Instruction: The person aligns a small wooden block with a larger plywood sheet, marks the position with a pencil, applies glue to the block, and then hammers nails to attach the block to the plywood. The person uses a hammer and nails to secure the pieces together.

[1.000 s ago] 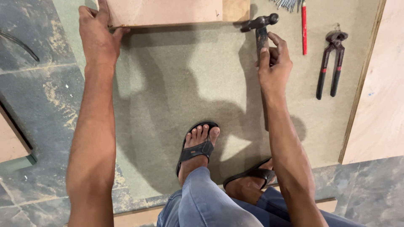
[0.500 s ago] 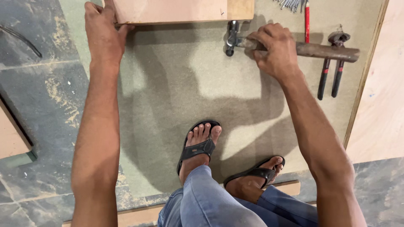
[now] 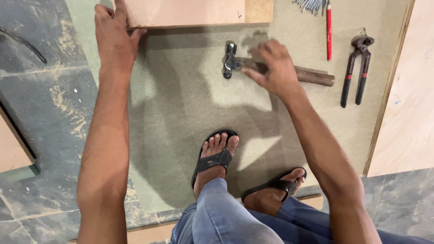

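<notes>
Now the hammer (image 3: 271, 70) lies flat on the board (image 3: 181, 99), the right hand (image 3: 271, 68) loosening over its handle, while the left hand (image 3: 115, 38) presses open-fingered against the wooden piece (image 3: 185, 12).

Your left hand (image 3: 115, 38) presses the wood piece (image 3: 185, 12); your right hand (image 3: 271, 68) lies over the hammer (image 3: 233, 61) on the board (image 3: 181, 113).

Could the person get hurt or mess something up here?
Maybe. The feet wear open sandals beside the hammer, so a slip could hit toes. The right hand only loosely covers the handle. Loose nails lie near the board that the left hand steadies, and might prick someone.
</notes>
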